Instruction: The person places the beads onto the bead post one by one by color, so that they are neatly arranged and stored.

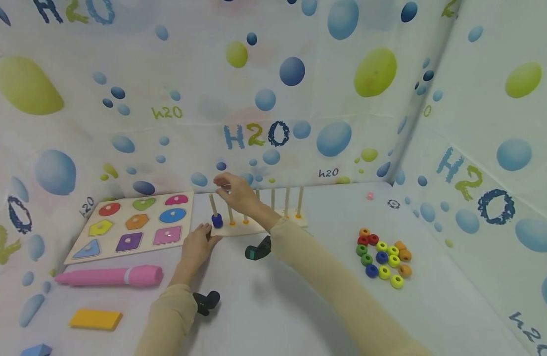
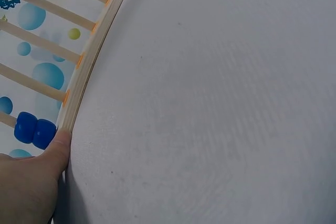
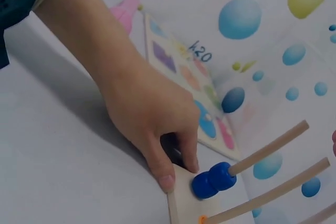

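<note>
The left hand (image 1: 198,245) holds the peg board (image 3: 181,198) corner; right hand (image 1: 235,193), grip unclear, hovers above the pegs. A bump might tilt the board.

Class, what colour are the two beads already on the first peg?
Blue beads, clearest in the right wrist view.

Bright even light, soft shadows, edge distortion

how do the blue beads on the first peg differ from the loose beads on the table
The blue beads are threaded on the leftmost peg, stacked at its foot on the peg board; the loose beads lie flat in a cluster to the right. The stacked ones are all blue; the loose beads mix red, green, yellow, orange and blue. Both are small rings with a centre hole.
</note>
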A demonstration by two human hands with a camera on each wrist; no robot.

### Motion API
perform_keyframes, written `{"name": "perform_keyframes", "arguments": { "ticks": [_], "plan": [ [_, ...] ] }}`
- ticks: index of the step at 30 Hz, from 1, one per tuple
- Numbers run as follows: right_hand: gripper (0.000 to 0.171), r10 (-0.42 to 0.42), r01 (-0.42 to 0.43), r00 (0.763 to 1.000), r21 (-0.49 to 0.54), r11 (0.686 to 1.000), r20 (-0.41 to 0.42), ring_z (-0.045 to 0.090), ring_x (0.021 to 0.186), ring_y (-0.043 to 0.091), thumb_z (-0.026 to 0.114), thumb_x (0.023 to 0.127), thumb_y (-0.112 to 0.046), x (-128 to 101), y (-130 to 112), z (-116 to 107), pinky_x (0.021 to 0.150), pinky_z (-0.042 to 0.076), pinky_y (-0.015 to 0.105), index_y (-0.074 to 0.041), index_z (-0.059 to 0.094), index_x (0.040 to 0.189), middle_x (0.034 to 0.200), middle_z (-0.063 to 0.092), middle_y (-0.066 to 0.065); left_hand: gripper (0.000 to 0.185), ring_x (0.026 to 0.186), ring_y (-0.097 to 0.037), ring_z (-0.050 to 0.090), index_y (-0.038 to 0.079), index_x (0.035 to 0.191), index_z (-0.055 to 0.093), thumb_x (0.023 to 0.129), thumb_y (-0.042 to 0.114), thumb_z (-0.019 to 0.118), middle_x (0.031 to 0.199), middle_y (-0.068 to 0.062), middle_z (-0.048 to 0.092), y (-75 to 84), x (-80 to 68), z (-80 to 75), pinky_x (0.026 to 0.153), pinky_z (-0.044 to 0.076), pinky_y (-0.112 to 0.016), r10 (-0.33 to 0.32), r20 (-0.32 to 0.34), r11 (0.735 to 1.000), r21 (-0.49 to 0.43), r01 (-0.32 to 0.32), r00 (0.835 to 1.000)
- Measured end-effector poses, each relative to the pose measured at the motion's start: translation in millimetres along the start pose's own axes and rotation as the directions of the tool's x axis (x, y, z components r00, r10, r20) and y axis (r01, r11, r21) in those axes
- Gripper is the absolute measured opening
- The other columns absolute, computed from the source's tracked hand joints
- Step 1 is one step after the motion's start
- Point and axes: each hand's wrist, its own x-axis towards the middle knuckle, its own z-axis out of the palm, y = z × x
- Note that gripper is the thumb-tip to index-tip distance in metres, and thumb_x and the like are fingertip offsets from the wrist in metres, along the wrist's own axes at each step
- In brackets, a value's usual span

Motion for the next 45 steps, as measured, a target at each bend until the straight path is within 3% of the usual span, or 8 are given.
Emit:
{"name": "perform_keyframes", "arguments": {
  "ticks": [8,15,26,32,35,37,41,45],
  "plan": [
    [0.023,-0.009,0.014,0.999,0.124,0.992,-0.044,0.064,0.095,0.01,0.063,0.09,-0.005,-22.8,3.0,-21.2,0.081,0.05,0.013,-0.001,0.06,0.113,0.105,0.067,0.009,0.056,0.123,-0.047,0.043,-0.013,0.126,0.051,0.09,0.027,0.065,0.129,-0.03,0.049,1.1,0.4,-7.2,0.102,0.034,-0.059,0.02,-0.027,1.0,0.012,-0.02,0.999],
    [0.02,0.018,-0.002,0.996,0.167,0.986,-0.092,0.065,0.092,0.012,0.065,0.088,-0.003,-65.6,22.2,-45.7,0.079,0.054,0.019,0.0,0.063,0.107,0.101,0.068,0.008,0.056,0.123,-0.048,0.042,-0.012,0.127,0.051,0.09,0.027,0.065,0.129,-0.031,0.049,0.5,5.1,-5.0,0.101,0.033,-0.06,0.04,-0.028,0.999,0.006,-0.04,0.999],
    [0.022,0.152,-0.123,0.974,0.169,0.978,-0.169,0.066,0.094,0.024,0.067,0.087,-0.003,-136.1,52.7,-95.6,0.081,0.056,0.031,0.002,0.063,0.108,0.103,0.068,0.013,0.057,0.122,-0.048,0.043,-0.013,0.127,0.05,0.09,0.028,0.065,0.128,-0.032,0.049,0.1,5.9,-7.9,0.101,0.035,-0.059,0.064,-0.03,0.998,0.024,-0.064,0.997],
    [0.023,0.236,-0.215,0.954,0.129,0.968,-0.183,0.064,0.096,0.035,0.064,0.086,0.005,-178.7,40.0,-134.6,0.082,0.055,0.036,0.011,0.059,0.108,0.104,0.066,0.023,0.058,0.123,-0.049,0.041,-0.013,0.128,0.049,0.091,0.029,0.064,0.13,-0.033,0.047,-0.6,3.0,-8.8,0.101,0.034,-0.059,0.045,-0.001,0.999,0.02,-0.045,0.999],
    [0.022,0.255,-0.235,0.945,0.12,0.965,-0.204,0.064,0.095,0.036,0.063,0.086,0.005,-199.7,46.5,-149.0,0.082,0.056,0.034,0.011,0.059,0.108,0.104,0.065,0.024,0.058,0.123,-0.049,0.04,-0.012,0.129,0.049,0.091,0.029,0.064,0.131,-0.033,0.046,-1.1,1.6,-9.0,0.102,0.033,-0.059,0.034,0.003,0.999,0.021,-0.034,0.999],
    [0.022,0.276,-0.256,0.936,0.116,0.96,-0.219,0.064,0.095,0.036,0.064,0.087,0.005,-214.5,54.0,-156.3,0.081,0.056,0.034,0.011,0.059,0.107,0.104,0.065,0.024,0.058,0.123,-0.049,0.04,-0.012,0.129,0.048,0.091,0.029,0.064,0.131,-0.033,0.046,-1.3,1.1,-8.7,0.102,0.033,-0.059,0.03,0.008,0.999,0.023,-0.03,1.0],
    [0.02,0.354,-0.335,0.9,0.117,0.935,-0.253,0.066,0.094,0.02,0.066,0.088,-0.007,-250.6,87.0,-166.6,0.081,0.055,0.026,-0.001,0.063,0.107,0.102,0.069,0.01,0.058,0.123,-0.049,0.04,-0.012,0.129,0.048,0.091,0.028,0.064,0.131,-0.033,0.045,-0.7,-0.2,-6.0,0.102,0.032,-0.059,0.034,0.018,0.999,0.017,-0.034,0.999],
    [0.019,0.384,-0.39,0.881,0.036,0.92,-0.277,0.065,0.091,0.014,0.066,0.09,-0.015,-288.1,108.9,-178.6,0.077,0.053,0.018,-0.008,0.064,0.108,0.101,0.069,0.003,0.058,0.123,-0.049,0.04,-0.012,0.13,0.048,0.091,0.028,0.064,0.131,-0.033,0.046,1.5,-1.2,-2.3,0.102,0.033,-0.059,0.034,0.023,0.999,0.016,-0.035,0.999]
  ]
}}
